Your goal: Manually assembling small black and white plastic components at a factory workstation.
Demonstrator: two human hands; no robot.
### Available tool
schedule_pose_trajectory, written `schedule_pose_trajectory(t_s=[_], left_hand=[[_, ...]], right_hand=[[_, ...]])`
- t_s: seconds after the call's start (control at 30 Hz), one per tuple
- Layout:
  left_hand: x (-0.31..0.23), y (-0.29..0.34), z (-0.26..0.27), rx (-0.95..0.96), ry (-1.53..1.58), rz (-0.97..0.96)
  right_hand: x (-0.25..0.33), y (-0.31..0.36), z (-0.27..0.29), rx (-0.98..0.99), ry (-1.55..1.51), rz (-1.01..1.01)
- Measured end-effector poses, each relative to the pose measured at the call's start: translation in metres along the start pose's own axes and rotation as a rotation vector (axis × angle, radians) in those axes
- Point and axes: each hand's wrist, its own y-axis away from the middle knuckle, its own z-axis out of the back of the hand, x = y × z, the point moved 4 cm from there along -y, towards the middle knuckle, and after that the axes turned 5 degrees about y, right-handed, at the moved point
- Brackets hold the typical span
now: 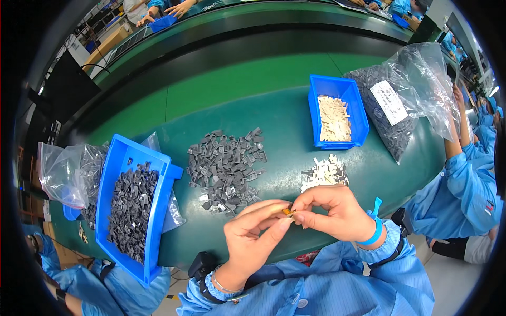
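My left hand (254,231) and my right hand (333,211) meet over the near edge of the green table. Thumb and fingertips of both pinch a tiny amber-and-pale piece (288,212), mostly covered by the fingers, so its exact kind does not show. Just beyond my left hand spreads a loose pile of small dark grey plastic parts (224,166). Past my right hand lies a smaller heap of cream-coloured pieces (327,171), with some dark bits at its edges. A blue wristband (377,226) circles my right wrist.
At left a tilted blue bin (171,174) holds many dark parts, beside a clear plastic bag (60,174). Another blue bin (360,118) with cream strips stands far right, against a labelled bag of dark parts (377,100). Co-workers in blue sit on both sides and across the table.
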Motion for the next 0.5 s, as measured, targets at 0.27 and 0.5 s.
schedule_pose_trajectory(t_s=[0.27, 0.5], left_hand=[[0.003, 0.0, 0.007, -0.017, 0.058, -0.076], [0.0, 0.001, 0.003, -0.051, -0.217, -0.241]], right_hand=[[-0.002, -0.002, -0.004, 0.002, -0.091, -0.118], [-0.01, 0.0, -0.013, 0.015, -0.252, -0.109]])
